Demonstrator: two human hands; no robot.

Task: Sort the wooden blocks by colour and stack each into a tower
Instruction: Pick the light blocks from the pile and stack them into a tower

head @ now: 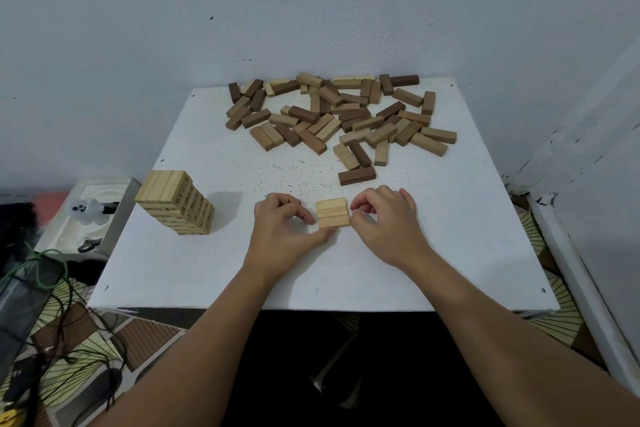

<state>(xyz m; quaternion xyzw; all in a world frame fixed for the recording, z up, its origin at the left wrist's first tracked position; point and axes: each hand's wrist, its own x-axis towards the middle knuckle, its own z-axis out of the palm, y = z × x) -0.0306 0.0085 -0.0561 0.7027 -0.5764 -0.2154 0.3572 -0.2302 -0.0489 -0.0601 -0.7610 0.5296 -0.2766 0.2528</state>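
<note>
3 pale blocks (332, 213) are laid side by side as a flat square layer at the lower centre of the white worktop (450, 253). The layer's left edge is touched by the curled fingers and thumb of the left hand (282, 229), and its right edge is met by the bent fingers of the right hand (384, 218); whether either hand truly grips it cannot be told. A finished pale tower (175, 201) is seen at centre left. Mixed loose blocks (341, 114) are scattered across the upper centre, against the wall (311, 10).
</note>
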